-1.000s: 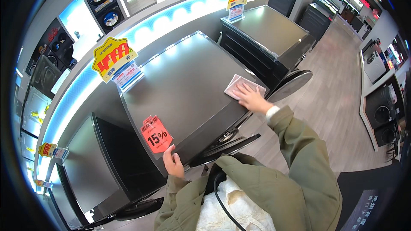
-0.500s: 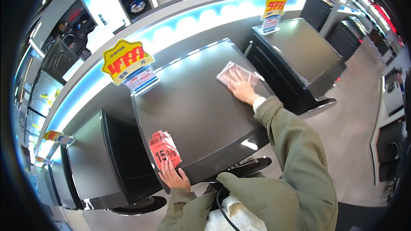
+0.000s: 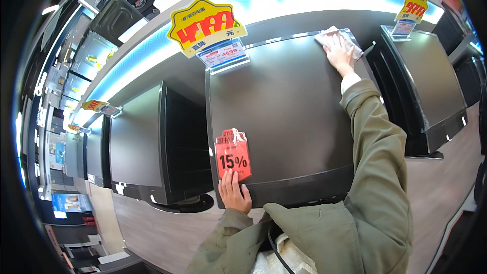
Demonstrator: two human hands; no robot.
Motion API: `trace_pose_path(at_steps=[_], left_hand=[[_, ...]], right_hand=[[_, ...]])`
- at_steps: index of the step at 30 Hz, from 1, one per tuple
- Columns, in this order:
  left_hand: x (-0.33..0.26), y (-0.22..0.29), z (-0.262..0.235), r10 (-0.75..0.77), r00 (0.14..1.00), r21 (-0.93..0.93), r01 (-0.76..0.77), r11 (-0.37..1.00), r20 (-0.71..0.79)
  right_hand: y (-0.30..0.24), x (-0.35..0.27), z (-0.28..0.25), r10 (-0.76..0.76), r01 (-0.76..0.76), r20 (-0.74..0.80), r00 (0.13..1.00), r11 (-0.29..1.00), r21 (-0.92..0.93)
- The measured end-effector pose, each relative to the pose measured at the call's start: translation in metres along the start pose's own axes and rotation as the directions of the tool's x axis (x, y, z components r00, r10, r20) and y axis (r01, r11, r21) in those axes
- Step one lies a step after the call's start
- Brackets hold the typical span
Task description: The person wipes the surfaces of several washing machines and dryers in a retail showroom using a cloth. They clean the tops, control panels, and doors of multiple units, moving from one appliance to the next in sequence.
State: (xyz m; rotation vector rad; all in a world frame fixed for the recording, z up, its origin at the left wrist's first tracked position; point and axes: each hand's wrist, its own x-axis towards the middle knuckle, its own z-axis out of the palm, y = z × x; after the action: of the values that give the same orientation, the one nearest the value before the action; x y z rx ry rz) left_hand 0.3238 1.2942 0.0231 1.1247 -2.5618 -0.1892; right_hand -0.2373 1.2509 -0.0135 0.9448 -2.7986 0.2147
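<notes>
In front of me is a dark grey appliance top [image 3: 284, 116], seemingly a washing machine's. At its far right corner my right hand [image 3: 339, 55] presses a folded pale pink cloth [image 3: 324, 37] against the surface, fingers stretched over it. My left hand [image 3: 235, 194] lies open at the near left corner, its fingertips touching the lower edge of a red discount tag [image 3: 233, 152]. A yellow and red price sign [image 3: 207, 28] stands on the far left corner, with a white label card [image 3: 227, 57] below it.
Close on the left stands a similar machine [image 3: 137, 137], and on the right another [image 3: 431, 71]; both bear price signs. A lit white display ledge [image 3: 284, 5] curves behind them. Wood-look floor [image 3: 152, 228] shows at the lower left.
My right hand has slid the cloth away from me to the far right corner. My left hand stays by the red tag. The whole view has turned and shifted.
</notes>
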Motion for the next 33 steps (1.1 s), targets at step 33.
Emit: trace_pose_path(at_steps=[33], left_hand=[[0.002,-0.002,-0.004,-0.001,0.999,-0.055,-0.001,0.998,-0.037]], right_hand=[[-0.108,-0.032,-0.029,-0.357,0.343,0.014,0.934,0.908,0.239]])
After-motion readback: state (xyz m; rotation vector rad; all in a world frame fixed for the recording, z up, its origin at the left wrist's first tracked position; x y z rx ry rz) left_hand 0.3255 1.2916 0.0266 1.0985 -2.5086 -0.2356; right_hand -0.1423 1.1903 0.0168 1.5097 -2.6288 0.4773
